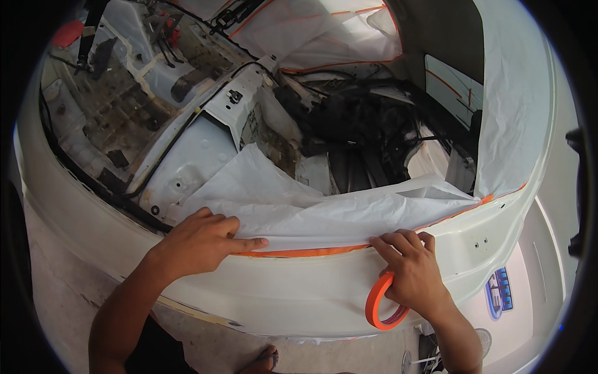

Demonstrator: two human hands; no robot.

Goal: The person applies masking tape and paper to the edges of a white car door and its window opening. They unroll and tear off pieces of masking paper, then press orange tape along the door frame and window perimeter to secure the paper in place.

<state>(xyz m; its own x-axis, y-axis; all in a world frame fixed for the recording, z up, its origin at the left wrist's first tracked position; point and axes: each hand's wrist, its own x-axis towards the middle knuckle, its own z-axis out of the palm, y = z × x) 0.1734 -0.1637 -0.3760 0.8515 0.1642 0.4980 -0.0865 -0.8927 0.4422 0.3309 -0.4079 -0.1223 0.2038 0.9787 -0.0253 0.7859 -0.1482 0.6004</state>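
Observation:
A strip of orange masking tape runs along the inner edge of a pale car body panel, joining it to a sheet of white masking paper. My left hand lies on the left part of this seam, its index finger stretched along the tape and its other fingers bent over the paper. To the right, my right hand holds a roll of orange masking tape hanging under the palm, while its fingertips press on the seam. What lies under the right palm is hidden.
Beyond the paper is the stripped car interior, with a bare metal floor at left and dark wiring at centre. More white paper covers the right pillar. Below, a foot stands on the floor beside a metal fan.

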